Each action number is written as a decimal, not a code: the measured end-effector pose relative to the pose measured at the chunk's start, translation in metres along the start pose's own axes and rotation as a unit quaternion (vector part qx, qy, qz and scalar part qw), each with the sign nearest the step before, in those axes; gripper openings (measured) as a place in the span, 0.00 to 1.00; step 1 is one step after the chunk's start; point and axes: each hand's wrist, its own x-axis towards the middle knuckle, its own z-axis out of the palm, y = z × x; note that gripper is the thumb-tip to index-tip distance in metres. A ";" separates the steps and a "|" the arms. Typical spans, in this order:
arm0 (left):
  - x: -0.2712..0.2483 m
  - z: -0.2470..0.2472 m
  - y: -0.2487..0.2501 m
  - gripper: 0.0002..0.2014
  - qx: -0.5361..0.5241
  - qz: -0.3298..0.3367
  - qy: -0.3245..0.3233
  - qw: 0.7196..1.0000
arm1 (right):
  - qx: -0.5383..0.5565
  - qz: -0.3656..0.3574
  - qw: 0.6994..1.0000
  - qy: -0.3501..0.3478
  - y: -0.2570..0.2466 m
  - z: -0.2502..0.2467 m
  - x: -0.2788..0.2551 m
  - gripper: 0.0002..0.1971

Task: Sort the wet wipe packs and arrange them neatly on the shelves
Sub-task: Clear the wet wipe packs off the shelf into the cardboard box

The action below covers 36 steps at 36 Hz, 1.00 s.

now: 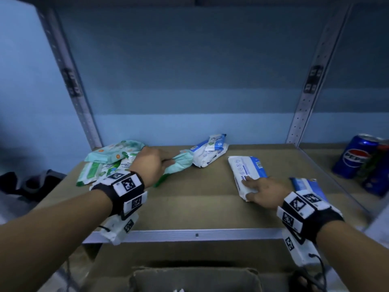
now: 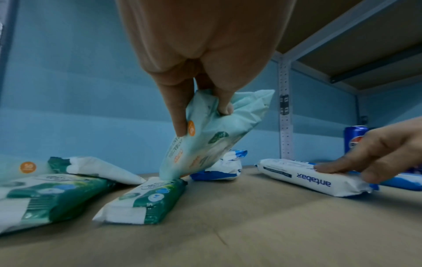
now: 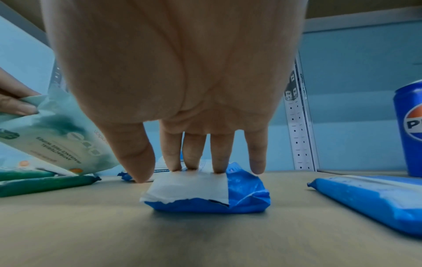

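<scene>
Head view: a brown board shelf (image 1: 189, 207) in a grey perforated-metal frame carries soft plastic wet wipe packs. The left hand (image 1: 150, 163) holds a pale mint-green wipe pack (image 1: 179, 163) above a heap of green-and-white packs (image 1: 99, 167) at the shelf's left. The right hand (image 1: 266, 192) rests on a white-and-blue wipe pack (image 1: 246, 171) lying flat at centre-right. Another blue pack (image 1: 307, 184) lies just beside that wrist, and two white-and-blue packs (image 1: 210, 152) are stacked near the back. Blue cans (image 1: 353, 159) marked "PEPSI" stand on the neighbouring shelf to the right.

Left wrist view: the fingers (image 2: 175, 108) and thumb pinch the mint pack (image 2: 214, 137) by its upper end; it hangs tilted, its lower corner touching a green-and-white pack (image 2: 146, 200) lying flat. An orange round sticker shows on the mint pack; its vertical print is too blurred to read. Only this view shows the word "antabax", upside down, on the side of the white-and-blue pack (image 2: 315, 178).

Right wrist view: straight, spread fingers (image 3: 219, 153) press on the white-and-blue pack (image 3: 205, 195); the little finger hangs clear of it. Mirrored print on the mint pack (image 3: 57, 137) is illegible. The can (image 3: 411, 130) shows a partial logo.
</scene>
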 end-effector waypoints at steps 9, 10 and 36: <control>-0.073 -0.014 0.015 0.13 -0.067 0.065 -0.059 0.994 | 0.042 -0.030 0.998 0.018 -0.013 0.006 -0.057 0.18; -0.080 -0.013 0.015 0.13 -0.077 0.065 -0.062 0.993 | 0.051 -0.033 0.998 0.032 -0.014 0.006 -0.063 0.15; -0.106 0.049 0.053 0.48 -0.015 -0.303 -0.078 0.950 | 0.066 0.102 0.985 0.122 -0.030 0.060 -0.063 0.35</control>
